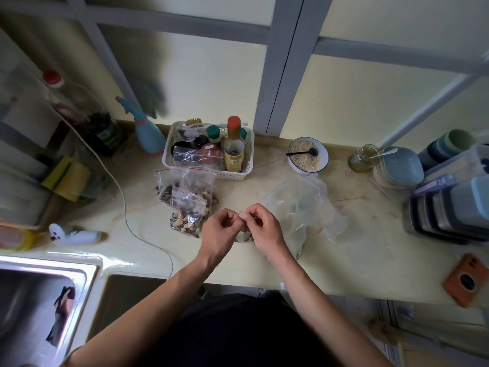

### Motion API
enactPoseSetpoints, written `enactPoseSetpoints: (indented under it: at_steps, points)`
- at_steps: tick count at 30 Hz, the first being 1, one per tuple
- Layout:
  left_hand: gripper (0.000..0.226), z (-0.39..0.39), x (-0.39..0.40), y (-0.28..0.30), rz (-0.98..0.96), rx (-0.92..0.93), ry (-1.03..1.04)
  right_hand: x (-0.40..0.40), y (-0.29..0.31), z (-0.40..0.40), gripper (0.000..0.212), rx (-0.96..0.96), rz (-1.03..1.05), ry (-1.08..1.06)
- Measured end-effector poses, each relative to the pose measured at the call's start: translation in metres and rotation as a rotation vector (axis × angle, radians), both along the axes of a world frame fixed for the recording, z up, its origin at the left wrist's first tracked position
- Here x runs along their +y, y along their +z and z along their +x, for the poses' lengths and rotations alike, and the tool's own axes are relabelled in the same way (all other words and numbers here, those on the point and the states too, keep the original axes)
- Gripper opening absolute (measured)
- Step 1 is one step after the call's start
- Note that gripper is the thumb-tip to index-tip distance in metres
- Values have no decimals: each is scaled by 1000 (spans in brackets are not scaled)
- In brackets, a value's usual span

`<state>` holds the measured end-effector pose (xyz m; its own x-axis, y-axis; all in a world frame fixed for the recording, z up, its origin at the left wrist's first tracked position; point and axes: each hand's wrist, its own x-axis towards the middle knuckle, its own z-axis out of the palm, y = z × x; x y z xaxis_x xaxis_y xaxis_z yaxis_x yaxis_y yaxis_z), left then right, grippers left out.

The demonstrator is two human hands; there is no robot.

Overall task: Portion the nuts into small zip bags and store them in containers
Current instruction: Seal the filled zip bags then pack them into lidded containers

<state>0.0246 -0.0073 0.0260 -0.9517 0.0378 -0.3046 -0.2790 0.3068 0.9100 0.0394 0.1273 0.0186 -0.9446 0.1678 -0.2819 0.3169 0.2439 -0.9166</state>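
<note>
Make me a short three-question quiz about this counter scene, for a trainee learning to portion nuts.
1. True or false: both the left hand and right hand pinch the top edge of a small zip bag.
2. What sits in the white bowl? A) a black spoon B) a fork C) a lid
3. Fill in: the filled nut bags lie in front of the white ____.

Key: 1 true; 2 A; 3 basket.
</note>
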Motion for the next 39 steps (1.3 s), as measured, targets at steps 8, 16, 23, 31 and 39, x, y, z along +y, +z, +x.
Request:
enactPoseSetpoints:
  at_steps: [8, 16, 23, 31, 39]
  points:
    - [18, 1, 0, 0, -3, -7, -41, 1, 0, 1, 12, 1, 79, 7]
    - [18, -2, 6, 10, 29, -9, -92, 8, 1, -3, 11, -3, 67, -61]
    - [16, -1, 6, 9, -27, -2, -106, 12, 1, -6, 11, -75, 33, -145]
    - [14, -5, 3, 9, -87, -24, -115, 10, 4, -9, 12, -78, -7, -90]
    - [21, -15, -2, 16, -133, 54, -122, 12, 3, -18, 9, -23, -40, 45]
